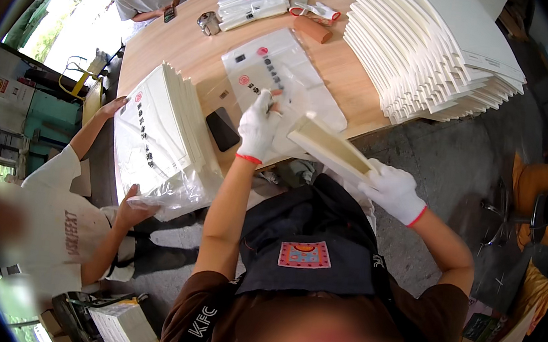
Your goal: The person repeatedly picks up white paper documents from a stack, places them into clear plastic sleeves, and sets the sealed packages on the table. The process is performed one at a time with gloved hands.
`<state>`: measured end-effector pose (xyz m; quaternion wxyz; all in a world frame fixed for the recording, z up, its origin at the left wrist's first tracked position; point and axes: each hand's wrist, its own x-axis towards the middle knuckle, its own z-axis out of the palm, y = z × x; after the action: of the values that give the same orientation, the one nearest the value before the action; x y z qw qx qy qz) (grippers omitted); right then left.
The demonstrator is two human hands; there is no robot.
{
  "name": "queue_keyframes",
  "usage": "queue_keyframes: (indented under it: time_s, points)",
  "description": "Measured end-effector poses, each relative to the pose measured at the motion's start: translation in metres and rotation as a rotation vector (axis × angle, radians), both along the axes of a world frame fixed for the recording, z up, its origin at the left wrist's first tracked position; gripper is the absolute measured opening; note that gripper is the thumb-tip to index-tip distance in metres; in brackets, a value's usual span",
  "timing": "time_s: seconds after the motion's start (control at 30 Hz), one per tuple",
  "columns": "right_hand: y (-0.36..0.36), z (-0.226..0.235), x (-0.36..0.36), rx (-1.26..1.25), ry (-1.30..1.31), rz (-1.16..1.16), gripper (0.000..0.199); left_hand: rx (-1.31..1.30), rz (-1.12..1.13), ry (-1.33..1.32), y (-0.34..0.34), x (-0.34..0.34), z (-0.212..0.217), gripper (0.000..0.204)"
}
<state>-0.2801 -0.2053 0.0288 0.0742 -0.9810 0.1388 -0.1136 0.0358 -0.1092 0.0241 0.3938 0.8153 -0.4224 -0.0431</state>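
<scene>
Head view: The white-gloved right hand (395,192) grips one long cream-white panel (337,150) at the pale wooden table (173,47)'s near edge. The white-gloved left hand (258,129), fingers part-curled, overlies flat clear printed plastic bagging (297,80) — whether it pinches film cannot be told. One white stack (159,119) seems largely bagged; one taller cream-white stack (426,60) remains unbagged — its overlapping pieces uncountable.

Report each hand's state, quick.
Left hand: partly curled, over the clear plastic bag; whether it grips cannot be told.
Right hand: closed, holding the cream panel.
</scene>
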Motion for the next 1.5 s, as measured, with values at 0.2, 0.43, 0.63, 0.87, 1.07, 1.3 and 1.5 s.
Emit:
queue_keyframes:
  time_s: [0.2,0.43,0.63,0.87,1.07,1.3,1.5]
  points:
    - [-0.005,-0.029,0.066,0.052,0.316,-0.048,0.027,-0.085,-0.323,0.269,0.017,-0.038,0.023,0.028]
    - [-0.048,-0.04,0.094,1.785,-0.209,-0.235,0.042,-0.497,-0.86,-0.165,0.064,-0.083,0.002,0.013]
    - [-0.049,-0.045,0.167,0.375,0.179,-0.095,0.037,-0.324,-0.582,0.129,0.004,-0.095,0.012,0.021]
    - [-0.017,-0.063,0.192,0.031,-0.017,-0.062,0.03,-0.173,-0.592,-0.075,0.007,-0.103,0.004,0.012]
    - [0.053,-0.055,0.086,0.145,-0.217,-0.038,0.03,-0.099,-0.4,0.029,0.056,-0.061,-0.059,0.012]
    - [-0.013,-0.112,0.094,0.218,0.181,-0.418,0.018,-0.045,-0.332,-0.262,0.097,-0.081,-0.073,0.013]
    - [-0.018,-0.105,0.122,-0.023,0.37,-0.284,0.021,0.12,0.304,-0.206,0.122,-0.012,-0.078,0.013]
